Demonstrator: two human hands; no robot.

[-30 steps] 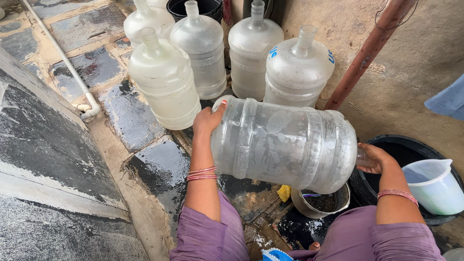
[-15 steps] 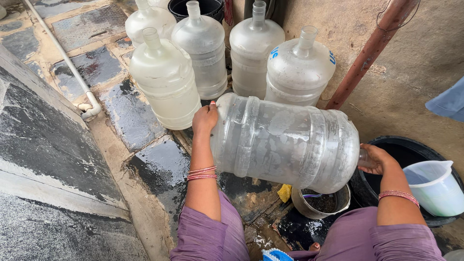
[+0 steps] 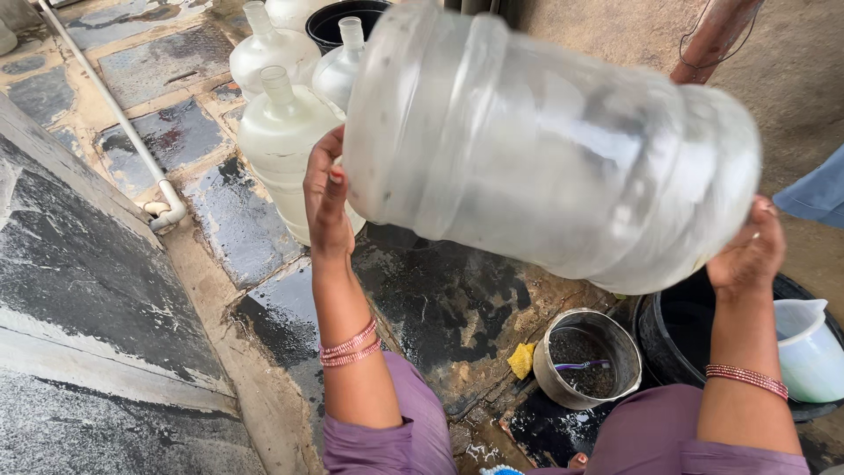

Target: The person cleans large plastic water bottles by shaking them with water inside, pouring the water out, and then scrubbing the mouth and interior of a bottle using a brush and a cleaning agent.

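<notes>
Right now you have the big clear jug [image 3: 545,149] lifted on its side in front of you, tilted with its base up to your left and its neck end down to your right. Your left hand [image 3: 327,198] lies flat against the base, fingers [image 3: 318,176] spread and pressing rather than curled round anything. Your right hand [image 3: 749,251] cups the neck end from below; its fingers are hidden behind the jug, so how tightly they close cannot be told. The jug looks empty or nearly so, and this reads as the swirl-or-drain step of rinsing it. The next move, as I judge it, calls for a steady grip at both ends, since the wet plastic could slip.

Below the jug's neck end sits a round metal pot [image 3: 587,356] with dark water in it, a yellow scrap [image 3: 522,359] just beside it. Right of the pot is a black tub [image 3: 686,343] with a pale jug-shaped pitcher [image 3: 809,352] at its rim. Behind the jug's base stand more bottles [image 3: 281,132] of the same cloudy kind, upright, necks uncapped. None of them shows a label from here. Left of those bottles a white pipe [image 3: 123,132] runs across the wet stone floor [image 3: 220,220]
</notes>
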